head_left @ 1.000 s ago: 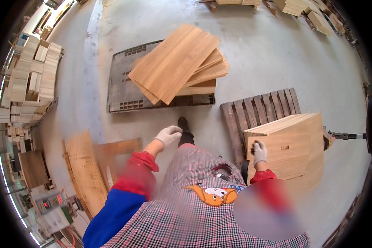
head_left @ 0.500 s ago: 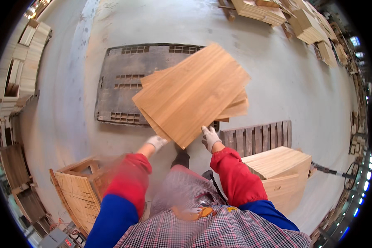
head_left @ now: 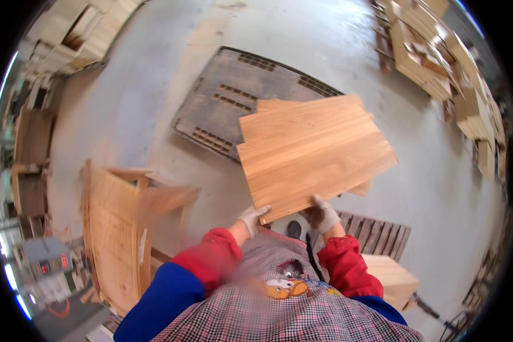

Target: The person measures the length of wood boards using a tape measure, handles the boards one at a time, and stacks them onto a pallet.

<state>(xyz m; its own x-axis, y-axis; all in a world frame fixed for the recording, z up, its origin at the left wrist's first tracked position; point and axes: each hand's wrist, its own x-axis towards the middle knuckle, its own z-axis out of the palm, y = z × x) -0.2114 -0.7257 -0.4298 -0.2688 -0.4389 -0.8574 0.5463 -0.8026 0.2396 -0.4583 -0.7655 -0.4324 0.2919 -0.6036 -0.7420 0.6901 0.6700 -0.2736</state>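
A rectangular wooden board (head_left: 319,154) with a brown grain is held in front of me, its near edge toward my body. My left hand (head_left: 253,220), in a pale glove, grips its near left corner with the thumb on top. Along the same edge, my right hand (head_left: 321,215), also gloved, is closed on the board, its fingers partly hidden beneath. More boards (head_left: 253,126) show at odd angles under the held one, over a black plastic pallet (head_left: 211,117). How many lie there is hidden.
At my left stands a wooden frame stand (head_left: 115,228), with a grey box with red digits (head_left: 44,256) beyond it. A slatted pallet (head_left: 376,232) and a light wooden stack (head_left: 390,276) are at my right. Board stacks (head_left: 422,68) stand far right.
My view has turned, so the pallet now appears slanted and farther right. The board has come nearer my body, and my left hand has closed on its corner; the right keeps its hold.
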